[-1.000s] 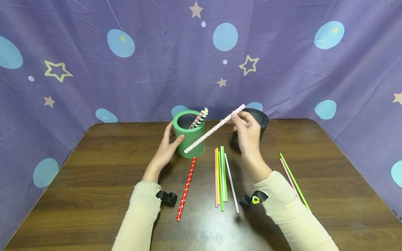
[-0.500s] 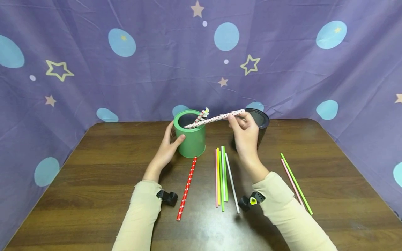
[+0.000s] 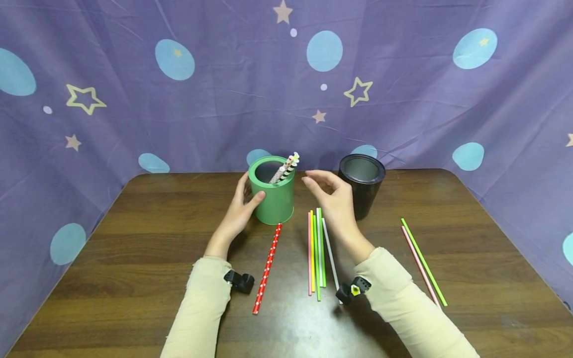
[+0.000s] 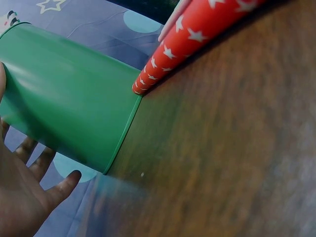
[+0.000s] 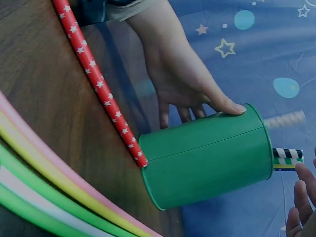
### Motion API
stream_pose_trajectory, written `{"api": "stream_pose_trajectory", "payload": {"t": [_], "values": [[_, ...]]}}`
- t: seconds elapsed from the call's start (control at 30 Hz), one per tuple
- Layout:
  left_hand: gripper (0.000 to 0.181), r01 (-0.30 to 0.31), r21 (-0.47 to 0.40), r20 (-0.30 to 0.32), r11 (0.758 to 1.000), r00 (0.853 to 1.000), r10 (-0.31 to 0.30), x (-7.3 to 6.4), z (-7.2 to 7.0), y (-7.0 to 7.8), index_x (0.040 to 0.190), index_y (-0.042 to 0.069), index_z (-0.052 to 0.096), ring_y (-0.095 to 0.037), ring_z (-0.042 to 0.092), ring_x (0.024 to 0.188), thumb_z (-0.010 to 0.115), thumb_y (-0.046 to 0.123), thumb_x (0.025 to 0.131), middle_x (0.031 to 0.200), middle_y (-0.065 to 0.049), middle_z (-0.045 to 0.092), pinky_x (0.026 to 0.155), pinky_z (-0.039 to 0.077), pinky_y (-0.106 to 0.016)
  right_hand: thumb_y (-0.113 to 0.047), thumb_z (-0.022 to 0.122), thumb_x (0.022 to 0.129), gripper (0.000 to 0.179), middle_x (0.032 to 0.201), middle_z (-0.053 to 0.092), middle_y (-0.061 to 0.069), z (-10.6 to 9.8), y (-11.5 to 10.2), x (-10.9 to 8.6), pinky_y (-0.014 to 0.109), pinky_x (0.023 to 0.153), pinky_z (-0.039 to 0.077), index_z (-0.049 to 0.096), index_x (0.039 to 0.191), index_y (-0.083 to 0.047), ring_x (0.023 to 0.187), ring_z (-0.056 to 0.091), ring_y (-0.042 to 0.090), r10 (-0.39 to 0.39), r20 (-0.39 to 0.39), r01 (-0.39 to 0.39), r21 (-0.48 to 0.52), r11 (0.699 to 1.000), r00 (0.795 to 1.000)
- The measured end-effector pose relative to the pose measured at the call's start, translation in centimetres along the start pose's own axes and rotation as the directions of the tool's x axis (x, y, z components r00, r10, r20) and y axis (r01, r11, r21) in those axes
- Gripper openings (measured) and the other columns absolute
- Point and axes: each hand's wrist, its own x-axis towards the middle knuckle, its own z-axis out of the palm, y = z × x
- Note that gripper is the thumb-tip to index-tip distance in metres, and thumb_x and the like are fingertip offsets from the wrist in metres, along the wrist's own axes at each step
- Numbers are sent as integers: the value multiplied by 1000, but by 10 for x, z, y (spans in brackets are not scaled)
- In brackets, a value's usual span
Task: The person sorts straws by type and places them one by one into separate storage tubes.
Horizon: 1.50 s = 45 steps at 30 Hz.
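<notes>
The left hand (image 3: 236, 214) is gripping a round green metal-looking can (image 3: 274, 205) by its side — probably light, stiff, best held there. Slim patterned paper-looking straws (image 3: 284, 170) are leaning inside, near the right hand (image 3: 336, 203), whose empty fingers are standing apart. A brown wood-grain counter (image 3: 156, 248) is lying below the fingers, a purple starry curtain (image 3: 241, 109) hanging beyond.
</notes>
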Motion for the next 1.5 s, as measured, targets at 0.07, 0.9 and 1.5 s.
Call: {"api": "stream_pose_trajectory", "payload": {"t": [0.07,0.9,1.5], "values": [[68,-3,0,1,1000,1000,3,0,0,0,157,3,13,-41,24,143,52,6,102,156,-28,23,117,22,-56,-17,76,89,24,97,73,10,-1,2,-1,20,69,48,74,108,-2,78,63,12,6,22,-6,-3,1000,1000],[69,17,18,6,1000,1000,-17,1,0,-1,158,6,12,-40,24,144,52,10,102,157,-27,23,118,21,-53,-9,77,86,23,89,73,9,13,57,-24,23,65,52,73,104,5,72,63,9,257,486,-170,-217,961,835],[69,17,-4,-2,1000,1000,-17,1,0,-2,158,7,13,-40,25,143,53,12,102,156,-27,24,117,23,-51,-30,84,79,23,62,55,-8,39,67,-40,20,52,41,74,83,-10,57,47,4,254,475,16,-495,869,842]]}}
